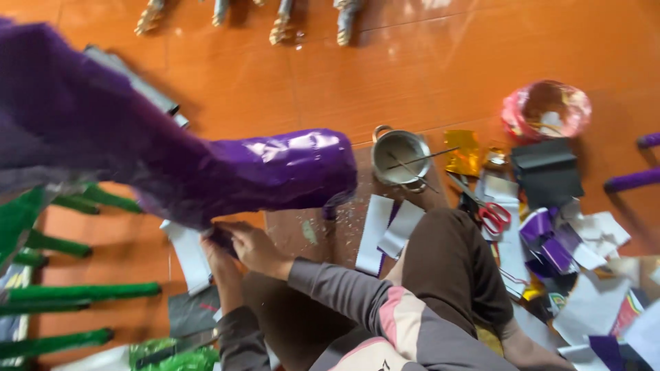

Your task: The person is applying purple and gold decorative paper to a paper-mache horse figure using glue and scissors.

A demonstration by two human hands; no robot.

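A large purple paper-covered figure [206, 165] with a long neck and blunt head stretches from the upper left to the middle. Both hands work at its underside. My right hand [256, 246] presses fingers against the purple surface near a dark purple scrap. My left hand [218, 264] sits just beside it, thumb and fingers pinching the same scrap at the figure's lower edge. Grey sleeves run back toward the lower middle. My knee in brown trousers [450, 264] rests to the right.
A small metal pot [399, 156] with a stick stands on the orange tile floor. White paper strips [385, 230], red-handled scissors [493, 216], purple and white scraps [564, 244], a pink tape roll [546, 110] and green spikes [62, 292] lie around.
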